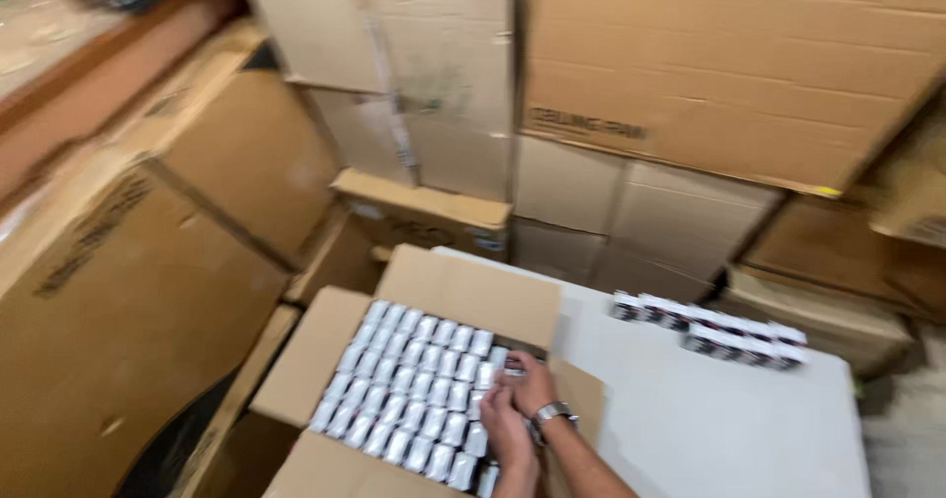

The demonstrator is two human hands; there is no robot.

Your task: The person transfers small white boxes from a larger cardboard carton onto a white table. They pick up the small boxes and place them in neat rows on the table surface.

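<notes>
A: Looking at the hands first. Left hand [505, 427] and right hand [532, 382] sit close together at the right edge of the open carton [296, 370], over the small packs [414, 390].

B: Fingers?

A: Right fingers [516, 368] curl narrow around one small pack [512, 364] at the row's end. Left fingers press on the packs just beside it; can't tell if they hold anything, frame is blurred. Metal watch [552, 414] on the right wrist.

B: How do the packs look?

A: Small, silvery-white, glossy, all alike. They stand on edge in tight rows, filling the carton nearly flap to flap. Flaps folded out on all sides.

B: What's beyond?

A: White worktop [709, 419] to the right of the carton. At its far edge, a double row of small boxes [709, 332], white tops with dark sides, well apart from the hands. Behind that, stacked brown cardboard boxes [690, 74] wall to wall.
</notes>
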